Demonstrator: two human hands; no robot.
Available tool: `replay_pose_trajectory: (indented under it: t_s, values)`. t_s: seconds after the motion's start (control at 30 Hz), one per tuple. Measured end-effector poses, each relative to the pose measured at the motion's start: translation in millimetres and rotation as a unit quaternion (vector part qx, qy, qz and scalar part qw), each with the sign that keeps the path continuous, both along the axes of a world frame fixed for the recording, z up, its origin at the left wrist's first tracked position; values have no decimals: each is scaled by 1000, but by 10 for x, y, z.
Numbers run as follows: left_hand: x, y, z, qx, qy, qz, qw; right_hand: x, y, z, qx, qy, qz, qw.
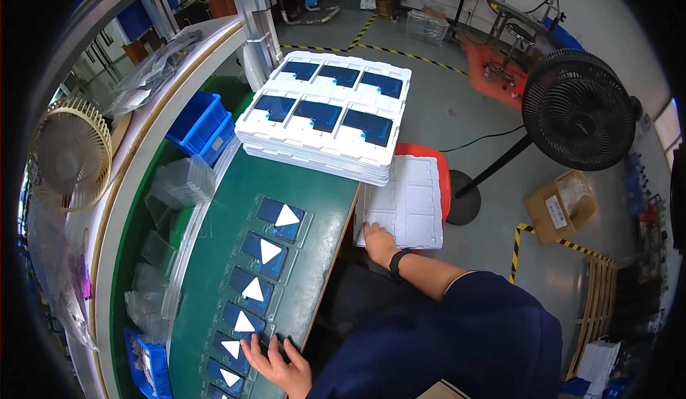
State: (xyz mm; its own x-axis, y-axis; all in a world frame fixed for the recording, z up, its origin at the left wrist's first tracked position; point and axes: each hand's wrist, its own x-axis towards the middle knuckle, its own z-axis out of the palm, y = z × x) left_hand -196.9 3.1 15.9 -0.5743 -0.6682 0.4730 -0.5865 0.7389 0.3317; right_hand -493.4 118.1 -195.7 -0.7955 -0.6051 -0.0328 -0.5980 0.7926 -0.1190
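My left hand (pixel 277 367), fingers spread, rests at the near end of a row of flat dark-blue rectangular panels (pixel 259 255) on the green worktop (pixel 246 177). Each panel bears a white triangle and sits in a clear plastic holder. Its fingertips are beside or on one of the nearer panels; I cannot tell if they touch it. Off the worktop's right edge, my right hand (pixel 380 243) has its fingers closed on the near left corner of a white moulded tray (pixel 418 202). That tray lies over a red-orange container (pixel 444 177); no panels show in it.
A stack of white trays (pixel 314 152) stands at the worktop's far end, its top one holding several dark panels. Blue bins (pixel 204 131) and clear plastic holders (pixel 182 185) line the left side. A black standing fan (pixel 579 110) and an open cardboard box (pixel 561 206) are to the right.
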Motion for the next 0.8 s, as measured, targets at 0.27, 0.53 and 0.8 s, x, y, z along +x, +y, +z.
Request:
replay_pose_trajectory:
  t_s: [0.27, 0.53, 0.8]
  values:
    - [25, -53, -80, -25, 2, -35, 999, -519, 255, 145, -44, -51, -39, 997]
    - [-41, 17, 167, -87, 0, -43, 995, -1312, 1266, 180, -209, -18, -345, 915]
    - [-68, 31, 85, -80, -8, -8, 997, -1661, 2407, -443, -318, -326, -475, 753]
